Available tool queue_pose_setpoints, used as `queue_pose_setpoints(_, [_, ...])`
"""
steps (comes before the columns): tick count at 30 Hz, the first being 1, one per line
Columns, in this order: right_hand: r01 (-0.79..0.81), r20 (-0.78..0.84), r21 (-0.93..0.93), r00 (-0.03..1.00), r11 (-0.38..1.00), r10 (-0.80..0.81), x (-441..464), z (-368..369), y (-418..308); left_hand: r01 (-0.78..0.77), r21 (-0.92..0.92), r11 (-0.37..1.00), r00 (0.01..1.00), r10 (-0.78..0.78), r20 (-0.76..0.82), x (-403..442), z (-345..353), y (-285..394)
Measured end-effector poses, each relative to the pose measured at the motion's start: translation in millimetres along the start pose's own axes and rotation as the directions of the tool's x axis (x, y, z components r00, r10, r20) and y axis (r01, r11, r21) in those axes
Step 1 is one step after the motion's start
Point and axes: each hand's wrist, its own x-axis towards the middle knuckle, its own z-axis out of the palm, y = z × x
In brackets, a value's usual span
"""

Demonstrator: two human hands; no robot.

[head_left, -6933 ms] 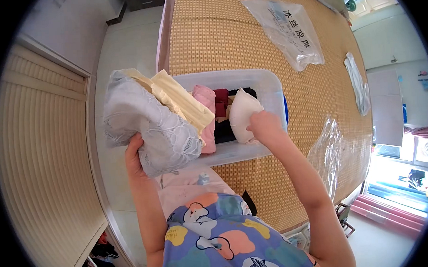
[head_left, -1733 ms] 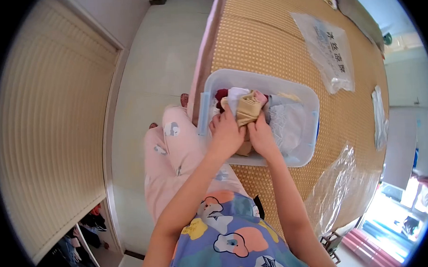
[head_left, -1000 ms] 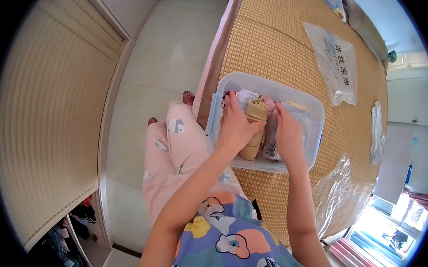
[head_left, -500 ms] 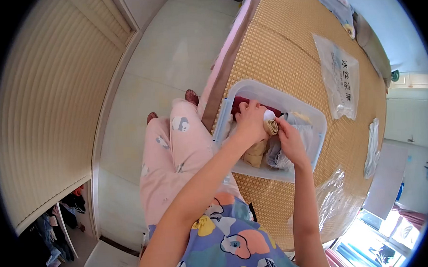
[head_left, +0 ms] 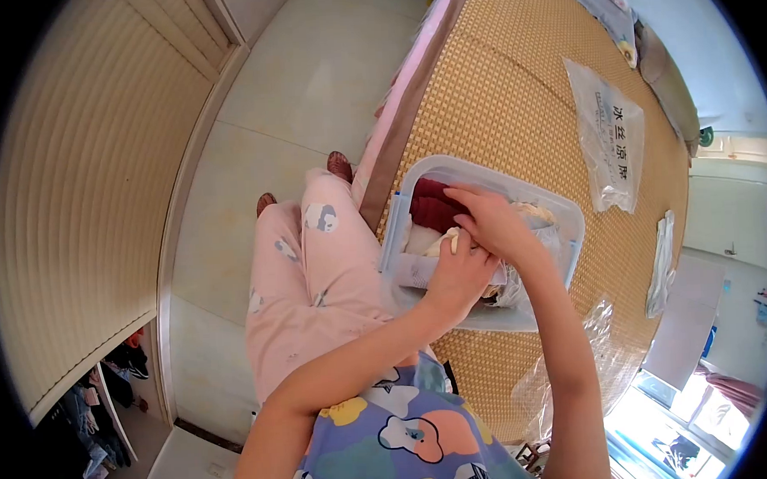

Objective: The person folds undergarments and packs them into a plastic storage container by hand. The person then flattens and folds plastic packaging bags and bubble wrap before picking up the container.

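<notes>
A clear plastic box point(head_left: 571, 223) stands on the woven mat and holds folded clothes. Both my hands are inside it, close together. My left hand point(head_left: 461, 281) is at the near side, over a pale lilac cloth point(head_left: 416, 271), fingers bent beside a cream cloth point(head_left: 440, 244). My right hand point(head_left: 496, 223) reaches across above it, fingertips by a dark red folded cloth point(head_left: 433, 207). What the fingers of either hand grip, if anything, is hidden. A light grey garment point(head_left: 547, 232) lies at the box's right side, partly behind my right forearm.
The woven mat point(head_left: 514, 88) covers the bed. On it lie a printed plastic bag point(head_left: 606, 136), a white folded item point(head_left: 661, 262) and crumpled clear film point(head_left: 598, 341). My legs in pink trousers point(head_left: 316, 272) are left of the box, beside the bed edge. A shuttered door point(head_left: 99, 192) stands farther left.
The tan roll and white piece that my hands were on are no longer visible there. My right hand has moved left over the box, my left hand nearer my body. Lilac and cream cloths now show.
</notes>
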Motion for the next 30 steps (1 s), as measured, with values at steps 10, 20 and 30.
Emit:
queue_pose_setpoints(10, [0.006, 0.284, -0.402, 0.951, 0.916, 0.119, 52, 45, 13, 0.061, 0.094, 0.994, 0.998, -0.062, 0.006, -2, 7, 2])
queue_pose_setpoints(20, [-0.061, -0.293, 0.358, 0.940, 0.932, 0.174, -38, -32, -8, 0.059, 0.067, 0.996, 0.994, -0.053, -0.098, -3, 22, 2])
queue_pose_setpoints(30, [0.386, -0.523, 0.852, 0.654, 0.354, 0.546, -160, -32, 41, 0.002, 0.117, 0.993, 0.999, 0.003, -0.043, -2, 10, -1])
